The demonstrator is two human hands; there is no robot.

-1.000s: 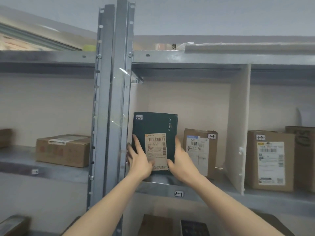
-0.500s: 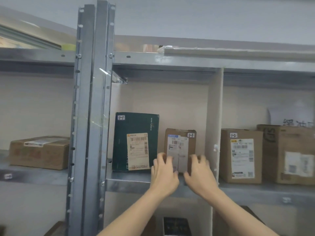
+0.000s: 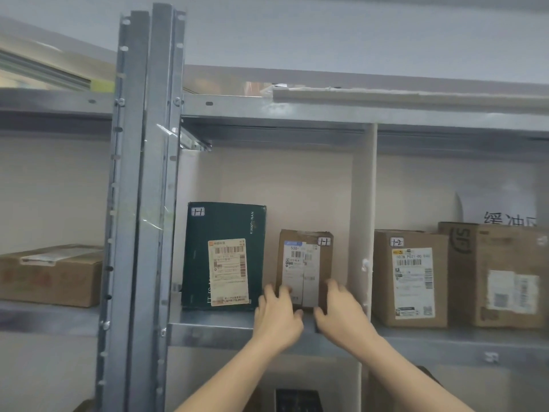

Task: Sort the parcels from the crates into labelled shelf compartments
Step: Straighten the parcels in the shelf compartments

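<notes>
A small brown parcel [image 3: 306, 263] tagged 1-1 stands upright on the metal shelf [image 3: 214, 322], in the compartment left of the white divider [image 3: 364, 218]. My left hand [image 3: 277, 316] grips its lower left edge and my right hand [image 3: 340, 312] grips its lower right edge, fingers curled round the sides. A dark green parcel [image 3: 224, 254], also tagged 1-1, stands upright just to the left, apart from my hands.
Right of the divider stand a brown parcel tagged 1-2 [image 3: 411, 278] and a larger carton [image 3: 499, 275]. A steel upright post [image 3: 139, 203] borders the compartment on the left. A flat carton [image 3: 50, 275] lies on the shelf further left.
Both hands left the green parcel, moved right and took hold of the small brown parcel's lower edges. The view shifted right.
</notes>
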